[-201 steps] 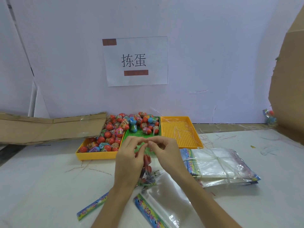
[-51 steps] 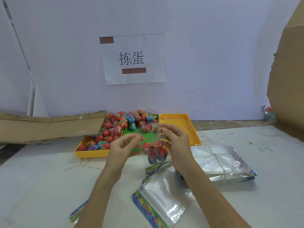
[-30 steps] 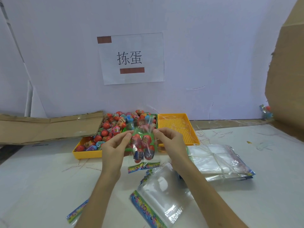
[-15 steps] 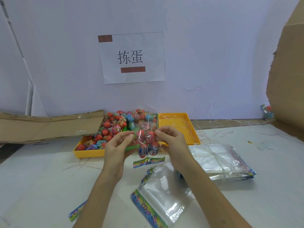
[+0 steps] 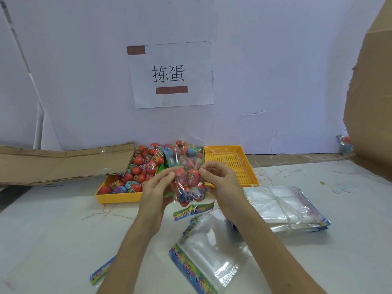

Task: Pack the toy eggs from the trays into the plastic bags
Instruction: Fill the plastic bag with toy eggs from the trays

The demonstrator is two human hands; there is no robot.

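Head view, frame center: left hand [image 5: 158, 190] and right hand [image 5: 220, 182] pinch with fingers the filled bag [image 5: 189, 183] above the counter [image 5: 53, 230].

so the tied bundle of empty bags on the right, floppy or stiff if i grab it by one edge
Probably floppy: the bundle of empty bags is thin clear film, already wavy at its edges. The string round its middle should keep it together. The glossy film is likely slippery, so single bags might slide out.
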